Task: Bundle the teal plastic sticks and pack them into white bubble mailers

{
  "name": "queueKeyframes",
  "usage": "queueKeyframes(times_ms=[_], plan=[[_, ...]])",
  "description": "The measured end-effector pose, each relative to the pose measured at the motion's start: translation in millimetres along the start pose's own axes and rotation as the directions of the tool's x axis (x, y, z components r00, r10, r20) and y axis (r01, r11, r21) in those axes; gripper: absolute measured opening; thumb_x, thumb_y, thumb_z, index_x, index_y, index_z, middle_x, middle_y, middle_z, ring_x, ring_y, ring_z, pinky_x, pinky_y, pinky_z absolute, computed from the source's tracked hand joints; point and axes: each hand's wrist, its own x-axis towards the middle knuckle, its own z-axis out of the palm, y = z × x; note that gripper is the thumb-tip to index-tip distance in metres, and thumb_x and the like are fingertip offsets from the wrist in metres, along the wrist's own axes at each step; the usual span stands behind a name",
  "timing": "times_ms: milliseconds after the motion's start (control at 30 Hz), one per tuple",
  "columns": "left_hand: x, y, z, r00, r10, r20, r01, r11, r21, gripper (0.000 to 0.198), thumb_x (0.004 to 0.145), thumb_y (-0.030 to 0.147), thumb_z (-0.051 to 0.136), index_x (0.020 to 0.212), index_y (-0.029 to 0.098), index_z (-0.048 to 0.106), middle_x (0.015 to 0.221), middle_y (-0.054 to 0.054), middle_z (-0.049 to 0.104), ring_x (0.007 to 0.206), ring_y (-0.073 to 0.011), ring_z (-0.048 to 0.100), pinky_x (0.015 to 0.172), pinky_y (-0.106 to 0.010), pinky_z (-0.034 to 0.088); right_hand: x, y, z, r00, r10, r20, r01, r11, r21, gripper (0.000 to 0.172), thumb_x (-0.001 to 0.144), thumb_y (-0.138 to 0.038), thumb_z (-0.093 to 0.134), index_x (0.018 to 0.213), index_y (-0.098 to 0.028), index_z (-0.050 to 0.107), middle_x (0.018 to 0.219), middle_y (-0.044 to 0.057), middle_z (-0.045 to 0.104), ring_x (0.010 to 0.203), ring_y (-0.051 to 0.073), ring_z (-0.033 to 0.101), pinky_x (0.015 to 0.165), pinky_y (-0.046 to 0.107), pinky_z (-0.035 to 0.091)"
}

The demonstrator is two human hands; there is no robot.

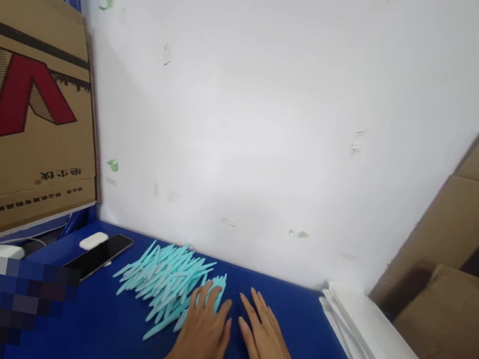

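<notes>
1. Dozens of thin teal plastic sticks (pixel 167 281) lie in a loose, fanned heap on the blue table (pixel 111 342), left of centre and just beyond my hands. Most point roughly the same way, but the edges are ragged and a few stray toward the near side.
2. My left hand (pixel 200 335) lies palm down with its fingers (pixel 214 298) spread, the tips resting on the near right edge of the heap. It grips nothing; no stick is pinched or lifted.
3. My right hand (pixel 269 344) lies flat on bare table just right of the left, fingers stretched out and close together. It is clear of the sticks and holds nothing.
4. As far as I can judge, little is done: the whole heap sits in one place, with no separate bundle or counted row beside it.
5. Left of the heap lie a dark phone (pixel 101 254) and a small white case (pixel 93 239), touching or nearly so.
6. On the right, a stack of white sheets (pixel 376 349) runs along the table edge.
7. A printed cardboard box (pixel 23 125) leans at far left, plain cardboard (pixel 470 255) at far right, and a white wall (pixel 254 114) stands behind.
</notes>
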Motion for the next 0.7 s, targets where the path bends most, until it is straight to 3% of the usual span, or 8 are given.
queueKeyframes(times_ms=[167, 300, 433, 533, 600, 700], plan=[[14.0, -2.3, -33.2, 0.996, 0.000, -0.091, -0.013, 0.989, -0.147, 0.034, 0.095, 0.019, 0.046, 0.125, 0.023, 0.062, 0.139, -0.012, 0.051, 0.139, -0.0348, 0.035, 0.110, -0.059, 0.037, 0.8, -3.6, 2.1, 1.000, -0.011, 0.007, 0.011, 0.999, -0.031, 0.058, 0.103, -0.053, 0.030, 0.155, -0.029, 0.031, 0.163, 0.001, 0.022, 0.150, 0.025, 0.017, 0.123, 0.050, 0.018], [41.1, -38.2, -50.8, 0.971, -0.216, -0.097, 0.207, 0.974, -0.096, 0.036, 0.099, 0.024, 0.039, 0.124, 0.019, 0.064, 0.143, -0.016, 0.047, 0.144, -0.0384, 0.027, 0.112, -0.062, 0.030, 1.4, -0.7, 9.2, 1.000, -0.024, 0.003, 0.024, 0.999, -0.030, 0.057, 0.101, -0.054, 0.034, 0.154, -0.031, 0.034, 0.162, 0.000, 0.025, 0.150, 0.027, 0.020, 0.122, 0.052, 0.019], [57.8, -101.0, -51.1, 0.892, -0.446, 0.073, 0.446, 0.895, 0.020, 0.049, 0.101, 0.037, 0.037, 0.140, 0.013, 0.054, 0.149, -0.021, 0.043, 0.146, -0.0433, 0.024, 0.113, -0.062, 0.026, 1.5, -2.5, 16.0, 0.999, 0.033, -0.020, -0.031, 0.997, 0.070, 0.059, 0.099, -0.057, 0.036, 0.154, -0.033, 0.034, 0.162, -0.002, 0.024, 0.150, 0.028, 0.019, 0.121, 0.053, 0.020], [53.9, -142.8, -42.9, 0.815, -0.546, 0.194, 0.546, 0.836, 0.059, 0.061, 0.100, 0.046, 0.035, 0.148, 0.010, 0.043, 0.155, -0.026, 0.034, 0.146, -0.0482, 0.018, 0.112, -0.063, 0.023, 1.9, -11.3, 21.0, 0.986, 0.167, -0.012, -0.160, 0.962, 0.222, 0.062, 0.099, -0.059, 0.032, 0.156, -0.035, 0.027, 0.162, -0.002, 0.025, 0.148, 0.028, 0.025, 0.117, 0.052, 0.032], [46.4, -161.4, -36.4, 0.770, -0.579, 0.269, 0.589, 0.807, 0.049, 0.065, 0.100, 0.051, 0.031, 0.151, 0.012, 0.039, 0.156, -0.026, 0.031, 0.146, -0.0488, 0.018, 0.111, -0.063, 0.025, 2.4, -18.2, 26.7, 0.975, 0.223, 0.012, -0.217, 0.935, 0.280, 0.063, 0.100, -0.060, 0.029, 0.157, -0.036, 0.023, 0.162, -0.003, 0.025, 0.147, 0.028, 0.027, 0.115, 0.052, 0.036], [35.2, -176.5, -27.9, 0.733, -0.586, 0.344, 0.615, 0.788, 0.030, 0.067, 0.100, 0.054, 0.027, 0.153, 0.014, 0.034, 0.157, -0.025, 0.031, 0.146, -0.0469, 0.019, 0.110, -0.063, 0.026, 3.3, -27.9, 38.4, 0.977, 0.209, 0.044, -0.214, 0.943, 0.256, 0.068, 0.098, -0.061, 0.033, 0.158, -0.034, 0.017, 0.163, -0.002, 0.019, 0.149, 0.029, 0.020, 0.117, 0.054, 0.032]])
